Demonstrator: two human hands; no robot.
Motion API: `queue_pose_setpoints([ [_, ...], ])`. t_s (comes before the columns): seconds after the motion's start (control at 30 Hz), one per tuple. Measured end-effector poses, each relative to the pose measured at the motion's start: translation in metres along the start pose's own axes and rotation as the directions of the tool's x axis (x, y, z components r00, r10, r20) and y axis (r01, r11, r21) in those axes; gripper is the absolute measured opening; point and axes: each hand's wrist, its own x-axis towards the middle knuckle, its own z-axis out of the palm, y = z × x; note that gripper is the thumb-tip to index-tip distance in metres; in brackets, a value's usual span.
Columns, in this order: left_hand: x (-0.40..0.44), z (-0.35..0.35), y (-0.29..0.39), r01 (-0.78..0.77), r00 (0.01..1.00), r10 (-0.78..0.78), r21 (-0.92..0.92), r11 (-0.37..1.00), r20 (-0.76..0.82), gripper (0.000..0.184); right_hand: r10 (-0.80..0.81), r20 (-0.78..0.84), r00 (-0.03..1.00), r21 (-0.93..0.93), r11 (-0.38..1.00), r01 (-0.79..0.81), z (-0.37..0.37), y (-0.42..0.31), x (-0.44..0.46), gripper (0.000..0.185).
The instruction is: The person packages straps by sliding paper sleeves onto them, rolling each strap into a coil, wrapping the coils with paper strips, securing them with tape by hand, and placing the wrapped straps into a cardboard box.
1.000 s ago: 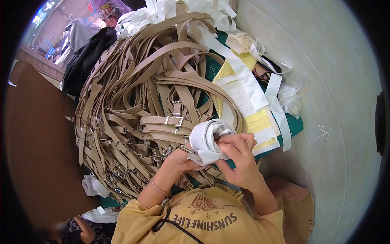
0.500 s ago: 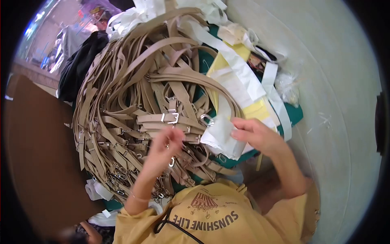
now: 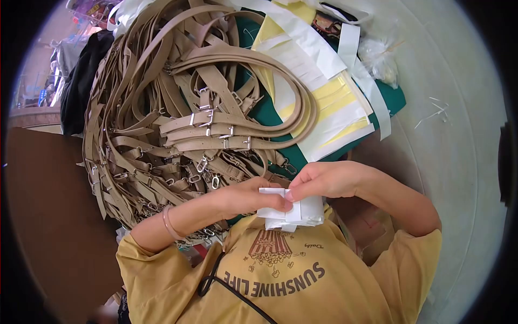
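Close to my chest, both hands hold a small white packet [image 3: 308, 211] that looks like folded paper or thin sheeting. A white strip lies across its face. My left hand [image 3: 260, 195] grips the packet's left side, thumb on top and the other fingers mostly hidden. Thumb and fingers of my right hand [image 3: 329, 181] pinch at the upper edge, right beside the left thumb. Just beyond my hands lies a large heap of beige straps [image 3: 189, 59] with metal buckles [image 3: 231, 131] and clips [image 3: 216, 182]. Several straps lie side by side, curving to the right.
Yellow-and-white sheets [image 3: 337, 110] lie on green material [image 3: 396, 97] at the upper right. A clear plastic bag [image 3: 377, 56] is beside them. A brown panel [image 3: 54, 205] stands at the left, near black cloth [image 3: 86, 81]. A pale curved wall [image 3: 453, 135] borders the right.
The white packet has moved from over the straps down to my chest. My left hand, earlier apart and blurred, has come right and now grips it along with my right hand.
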Motion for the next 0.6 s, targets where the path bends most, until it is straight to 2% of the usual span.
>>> queue_pose_setpoints([
  [0.03,0.011,-0.003,-0.014,-0.003,0.999,0.007,-0.097,0.995,0.037,0.057,0.001,0.002,1.0,0.007,1.0,-0.001,0.0,0.002,0.0,0.033],
  [0.07,0.015,-0.004,-0.021,-0.002,0.997,0.017,-0.192,0.981,0.072,0.055,0.033,-0.147,0.989,-0.063,0.997,-0.043,0.001,0.003,0.0,0.034],
  [0.1,0.016,-0.003,-0.024,0.002,0.997,0.013,-0.194,0.981,0.075,0.055,0.055,-0.294,0.954,-0.129,0.987,-0.096,0.001,0.004,-0.001,0.036],
  [0.13,0.015,-0.003,-0.026,0.041,0.997,-0.014,-0.359,0.932,0.075,0.054,-0.298,-0.581,0.758,-0.408,0.912,0.047,0.007,0.011,-0.002,0.037],
  [0.17,0.014,-0.002,-0.028,0.077,0.996,-0.042,-0.516,0.853,0.079,0.052,-0.634,-0.657,0.407,-0.676,0.735,0.054,0.016,0.021,-0.004,0.041],
  [0.2,0.013,-0.001,-0.033,0.051,0.998,-0.015,-0.603,0.796,0.064,0.055,-0.869,-0.441,0.223,-0.89,0.455,0.011,0.018,0.023,-0.009,0.049],
  [0.27,0.011,-0.002,-0.035,0.042,0.999,-0.025,-0.66,0.75,0.036,0.054,-0.964,-0.154,0.216,-0.985,0.168,0.049,0.04,0.042,-0.013,0.052],
  [0.3,0.009,-0.001,-0.037,0.04,0.999,-0.041,-0.704,0.709,0.016,0.053,-0.978,-0.089,0.186,-0.991,0.069,-0.111,0.053,0.051,-0.005,0.051],
  [0.33,0.01,0.0,-0.041,0.036,0.999,-0.041,-0.713,0.7,0.01,0.053,-0.977,-0.084,0.194,-0.993,0.065,-0.101,0.056,0.055,0.0,0.051],
  [0.4,0.013,0.002,-0.047,0.04,0.999,-0.042,-0.765,0.643,0.017,0.05,-0.968,0.014,0.251,-0.98,-0.064,-0.191,0.058,0.058,0.007,0.047],
  [0.43,0.013,0.003,-0.048,0.037,0.999,-0.036,-0.794,0.606,0.019,0.048,-0.972,0.053,0.231,-0.979,-0.096,-0.179,0.058,0.055,0.008,0.037],
  [0.57,0.01,0.01,-0.055,0.078,0.997,-0.066,-0.83,0.553,0.049,0.048,-0.972,0.128,0.195,-0.97,-0.164,-0.18,0.054,0.057,0.013,0.027],
  [0.6,0.01,0.012,-0.059,0.075,0.997,-0.066,-0.834,0.547,0.046,0.048,-0.97,0.168,0.176,-0.976,-0.189,-0.11,0.053,0.058,0.015,0.023],
])
